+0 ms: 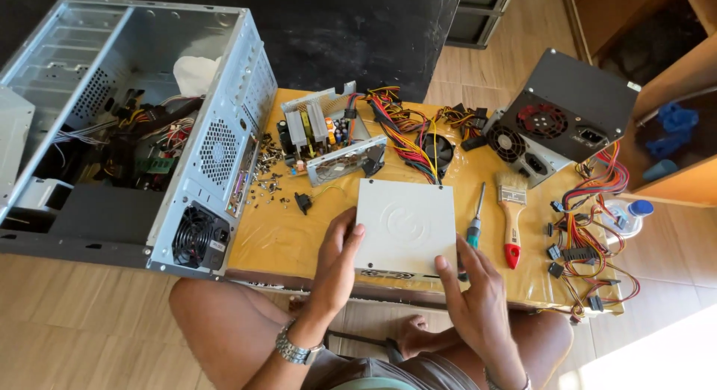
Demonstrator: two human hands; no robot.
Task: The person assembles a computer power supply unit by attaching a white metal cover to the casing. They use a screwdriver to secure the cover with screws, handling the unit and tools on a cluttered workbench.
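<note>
Both hands grip a white metal cover (405, 227) at the near edge of a low yellow table (276, 237). Left hand (336, 264) clasps the cover's left side, thumb on top and fingers curled under. Right hand (474, 293) holds the near right corner, thumb pressed on the top face, fingers closed behind the edge. The cover lies flat, its near edge just past the table's rim, above the person's bare knees.

Just right of it lies a screwdriver (475, 222), then a brush (511, 211) with a red handle. Just beyond the cover sits an opened power supply (328, 136), its circuit board showing, with a tangle of coloured wires (407, 132) and a black fan beside it. Small screws (269, 182) are scattered to the left. Far right stands a second, closed power supply (560, 117), its cables (590, 233) trailing along the table's right edge. On the left, an open computer case (127, 128) lies on its side.
</note>
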